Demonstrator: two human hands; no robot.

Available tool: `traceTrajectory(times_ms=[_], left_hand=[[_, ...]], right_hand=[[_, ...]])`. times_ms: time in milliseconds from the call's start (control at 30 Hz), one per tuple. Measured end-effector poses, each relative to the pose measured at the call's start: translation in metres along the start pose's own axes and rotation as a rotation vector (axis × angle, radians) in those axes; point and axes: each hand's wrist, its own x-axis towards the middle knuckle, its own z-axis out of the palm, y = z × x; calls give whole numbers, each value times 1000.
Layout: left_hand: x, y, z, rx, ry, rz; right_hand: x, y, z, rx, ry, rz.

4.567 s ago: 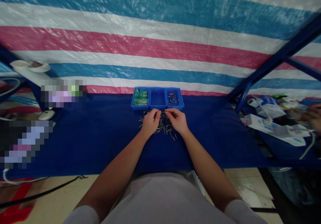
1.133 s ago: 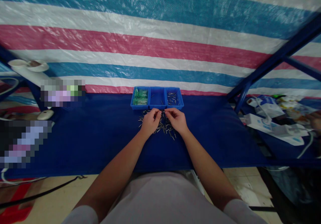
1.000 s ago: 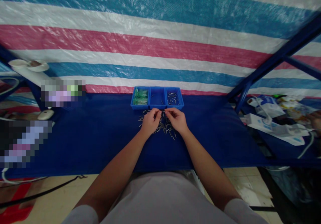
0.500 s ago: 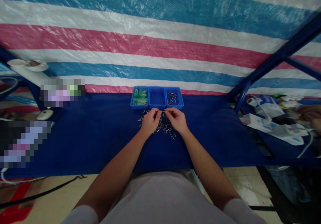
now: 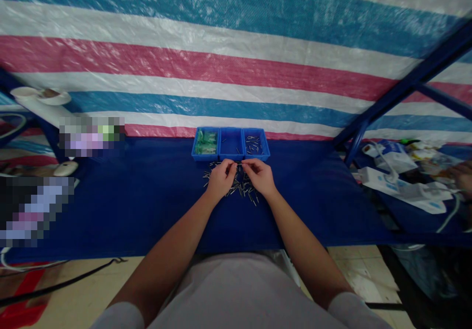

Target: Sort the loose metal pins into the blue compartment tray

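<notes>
My left hand (image 5: pixel 221 177) and my right hand (image 5: pixel 260 175) face each other over the table, fingertips pinched. Between them runs a thin metal pin (image 5: pixel 239 164), gripped at one end by each hand; its exact kind is too small to tell. Under and around my fingers lies a loose pile of similar dark and silvery pins (image 5: pixel 241 187), partly hidden by the hands. Just behind sits a blue three-part tray (image 5: pixel 230 157). Its left part holds green-tinted clear plastic bags (image 5: pixel 206 143), the middle a few pins, the right several pins (image 5: pixel 253 144).
A blue cloth (image 5: pixel 147 206) covers the table. Behind it hangs a striped plastic sheet (image 5: pixel 221 68). Blue metal frame bars (image 5: pixel 383 95) rise at the right, near a white power strip (image 5: pixel 405 191). Another person's hand (image 5: pixel 462 174) shows at the right edge.
My hands hold nearly the same pose over the pile. The other person's hand at the right edge has shifted slightly outward.
</notes>
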Motion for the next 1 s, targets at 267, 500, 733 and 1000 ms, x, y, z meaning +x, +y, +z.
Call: traceTrajectory(times_ms=[267, 500, 733, 1000], left_hand=[[0, -1, 0, -10, 3, 9], [1, -2, 1, -3, -3, 5], [1, -1, 0, 9, -5, 5], [1, -1, 0, 16, -19, 8]], right_hand=[[0, 1, 0, 9, 7, -6], [0, 2, 1, 14, 5, -5], [0, -1, 0, 14, 4, 8], [0, -1, 0, 22, 7, 3]])
